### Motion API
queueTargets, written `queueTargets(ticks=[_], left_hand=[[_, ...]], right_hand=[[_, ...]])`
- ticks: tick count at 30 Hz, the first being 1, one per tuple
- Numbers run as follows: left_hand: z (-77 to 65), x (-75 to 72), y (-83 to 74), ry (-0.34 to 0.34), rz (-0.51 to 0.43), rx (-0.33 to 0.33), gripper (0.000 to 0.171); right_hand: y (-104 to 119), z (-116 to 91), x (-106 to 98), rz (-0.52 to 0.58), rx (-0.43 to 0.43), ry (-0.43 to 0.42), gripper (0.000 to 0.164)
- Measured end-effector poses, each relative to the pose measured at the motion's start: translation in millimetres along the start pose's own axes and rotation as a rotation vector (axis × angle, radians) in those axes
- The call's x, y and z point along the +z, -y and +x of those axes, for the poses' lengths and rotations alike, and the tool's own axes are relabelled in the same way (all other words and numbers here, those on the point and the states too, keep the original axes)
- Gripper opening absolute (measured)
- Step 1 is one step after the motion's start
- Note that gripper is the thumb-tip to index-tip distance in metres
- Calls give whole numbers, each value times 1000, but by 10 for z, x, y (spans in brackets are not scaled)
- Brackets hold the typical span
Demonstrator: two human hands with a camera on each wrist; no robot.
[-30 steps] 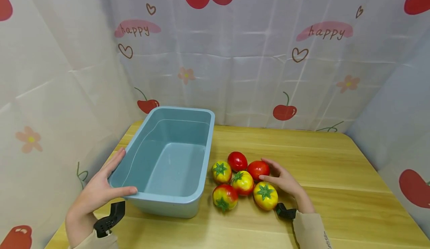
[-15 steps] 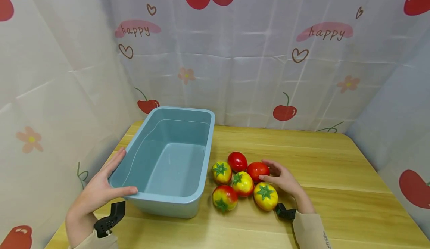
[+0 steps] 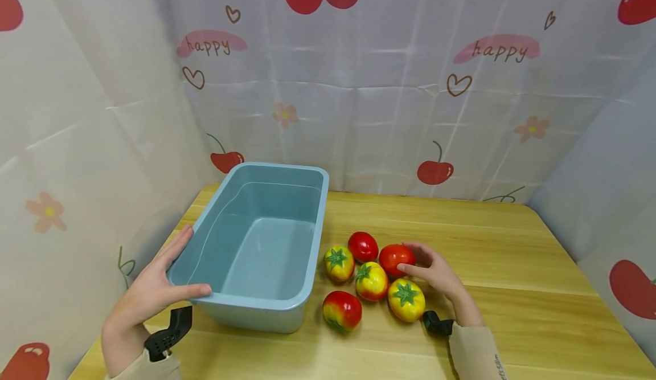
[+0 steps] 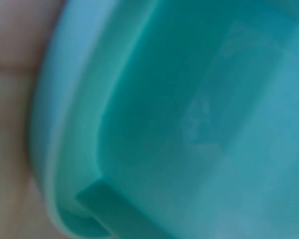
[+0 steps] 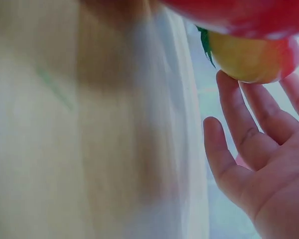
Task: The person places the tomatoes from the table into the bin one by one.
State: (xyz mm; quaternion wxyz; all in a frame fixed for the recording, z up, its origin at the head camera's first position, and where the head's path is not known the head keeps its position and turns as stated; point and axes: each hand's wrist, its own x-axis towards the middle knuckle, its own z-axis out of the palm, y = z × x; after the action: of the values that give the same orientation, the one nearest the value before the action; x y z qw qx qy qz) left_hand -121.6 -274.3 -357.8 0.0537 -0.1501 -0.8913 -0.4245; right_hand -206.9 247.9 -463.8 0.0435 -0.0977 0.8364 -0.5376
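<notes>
A light blue plastic tub (image 3: pixel 314 243) stands on the left of the wooden table. My left hand (image 3: pixel 140 297) rests on its near left corner, the thumb laid straight over the front rim and the other fingers along the left rim. In the left wrist view, part of that hand (image 4: pixel 12 119) lies against the tub's outer wall (image 4: pixel 70 114). My right hand (image 3: pixel 433 272) pinches a shiny red toy tomato (image 3: pixel 394 259) between thumb and fingers. Up close in the right wrist view, the hand's (image 5: pixel 269 159) fingers reach up to a yellow-and-red fruit (image 5: pixel 244 57).
Around the held tomato lie another red tomato (image 3: pixel 363 247), yellow-green fruits with green star leaves (image 3: pixel 338 263) (image 3: pixel 406 300), a yellow-red one (image 3: pixel 372 282) and a mostly red one (image 3: pixel 342 310). A printed curtain (image 3: pixel 353 112) closes the table's (image 3: pixel 487 243) back and sides.
The pinched tomato and my right hand have shifted slightly right. The nearest red-and-yellow fruit has rolled a little toward the front, away from the others. My left hand keeps its place on the tub.
</notes>
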Motion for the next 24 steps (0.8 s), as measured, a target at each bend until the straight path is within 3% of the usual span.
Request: queueTargets(ticks=[24], left_hand=[[-2,-4,-27,5,-1,-11,102]], right_hand=[[352,-72,-82,-17,-76,-104,59]])
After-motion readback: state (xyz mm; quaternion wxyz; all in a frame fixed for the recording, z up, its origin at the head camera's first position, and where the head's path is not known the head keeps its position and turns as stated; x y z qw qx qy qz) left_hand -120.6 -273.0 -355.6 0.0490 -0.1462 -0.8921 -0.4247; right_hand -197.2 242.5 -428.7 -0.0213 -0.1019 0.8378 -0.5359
